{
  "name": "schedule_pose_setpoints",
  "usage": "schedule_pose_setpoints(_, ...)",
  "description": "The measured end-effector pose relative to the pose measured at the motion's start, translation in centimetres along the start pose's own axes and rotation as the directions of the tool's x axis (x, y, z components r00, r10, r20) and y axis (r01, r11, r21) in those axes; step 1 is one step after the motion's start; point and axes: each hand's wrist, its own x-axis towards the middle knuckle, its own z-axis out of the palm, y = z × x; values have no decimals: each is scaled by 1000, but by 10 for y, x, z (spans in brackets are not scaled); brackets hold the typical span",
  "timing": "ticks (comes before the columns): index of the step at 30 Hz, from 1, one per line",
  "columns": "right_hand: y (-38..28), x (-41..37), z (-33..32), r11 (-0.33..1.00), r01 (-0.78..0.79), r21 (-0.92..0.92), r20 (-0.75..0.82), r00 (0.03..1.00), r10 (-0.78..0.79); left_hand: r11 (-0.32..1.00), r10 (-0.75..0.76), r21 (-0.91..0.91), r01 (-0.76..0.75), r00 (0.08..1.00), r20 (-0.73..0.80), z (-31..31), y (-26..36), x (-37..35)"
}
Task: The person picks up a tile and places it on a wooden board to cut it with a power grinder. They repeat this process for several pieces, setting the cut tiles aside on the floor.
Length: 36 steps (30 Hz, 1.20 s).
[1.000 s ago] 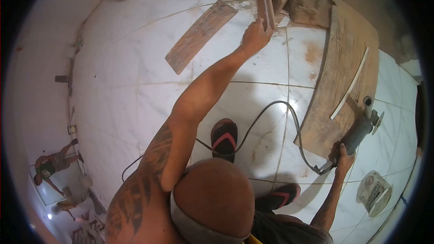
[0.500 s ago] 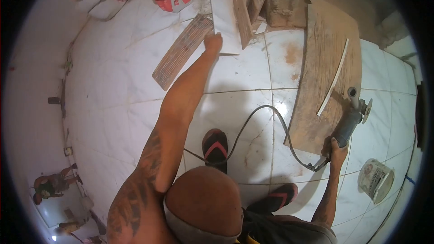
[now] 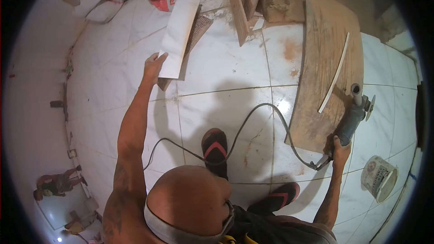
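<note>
Floor: glossy white tiled floor (image 3: 226,68).
Board: worn brown wooden board (image 3: 323,54) lying flat on the right, with a thin white strip (image 3: 335,74) on it.
Tile: long white rectangular tile (image 3: 180,31), raised over the floor.
Grinder: grey angle grinder (image 3: 355,115) at the board's right edge.
Left hand (image 3: 153,65): fingers pinched on the tile's near end.
Right hand (image 3: 340,147): wrapped round the grinder's handle.

Bare arms, left arm (image 3: 121,183) tattooed; grey headband (image 3: 165,231); black flip-flops (image 3: 214,148), red straps; dark shorts (image 3: 271,228).

two hands are counted, the left hand (image 3: 153,65) and right hand (image 3: 339,147); one white tile (image 3: 179,36), one angle grinder (image 3: 355,119), one wooden board (image 3: 325,40), one bucket (image 3: 379,178) at lower right, two sandals (image 3: 214,147) (image 3: 278,195).
</note>
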Motion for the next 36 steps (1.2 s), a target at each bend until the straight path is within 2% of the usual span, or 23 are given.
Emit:
schedule_pose_setpoints(4, 7, 4, -1, 1000, -19, 15, 4, 1000, 19, 989, 137, 60, -136, 991, -8, -44, -16, -2)
schedule_pose_setpoints(5, 10, 6, -1, 1000, -24, 20, 16, 1000, 24, 941, 267, 218, -257, 963, -19, -54, -26, 0)
schedule_pose_setpoints(7, 18, 10, -5, 999, -34, 28, 39, 999, 33, 734, 507, 513, -445, 862, 21, -69, -42, 1)
schedule_pose_setpoints(8, 19, 10, -6, 999, -39, 28, 50, 998, 38, 696, 498, 594, -404, 867, 7, -63, -37, -9)
schedule_pose_setpoints(11, 19, 11, -6, 988, -6, -154, -37, 999, 1, 398, 674, 833, -385, 738, 20, -40, -29, -35)
schedule_pose_setpoints(12, 20, 12, -6, 996, -23, -84, 5, 1000, 24, 370, 627, 858, -355, 777, 51, -34, -27, -40)
schedule_pose_setpoints(14, 19, 12, -7, 996, -66, 55, 91, 994, 60, 355, 652, 866, -351, 757, 39, -27, -35, -45)
schedule_pose_setpoints(17, 2, 4, -5, 993, -114, 39, 68, 991, 111, 283, 651, 899, -333, 755, 75, -13, -48, -52)
schedule_pose_setpoints(19, 8, 6, -3, 997, -63, 34, 45, 997, 62, 227, 666, 911, -345, 737, 113, -4, -62, -55)
schedule_pose_setpoints(20, 9, 5, -3, 999, -42, 27, 35, 999, 41, 223, 603, 923, -313, 789, 122, -1, -72, -54)
schedule_pose_setpoints(23, 3, 3, -3, 999, -46, 5, 41, 998, 46, 182, 456, 931, -318, 866, 206, 4, -97, -53)
schedule_pose_setpoints(27, 6, 5, -4, 1000, -10, -23, 30, 999, 11, 188, 501, 913, -361, 835, 227, 12, -103, -63)
schedule_pose_setpoints(30, 5, 4, -4, 1000, -11, -14, 37, 999, 11, 80, 574, 922, -379, 774, 268, 7, -113, -62)
schedule_pose_setpoints(33, 9, 6, -4, 1000, 8, -29, 29, 1000, -7, 135, 498, 935, -328, 838, 222, 10, -112, -59)
schedule_pose_setpoints(36, 7, 7, -4, 1000, -16, -24, 43, 999, 17, 108, 551, 949, -296, 813, 191, 9, -114, -52)
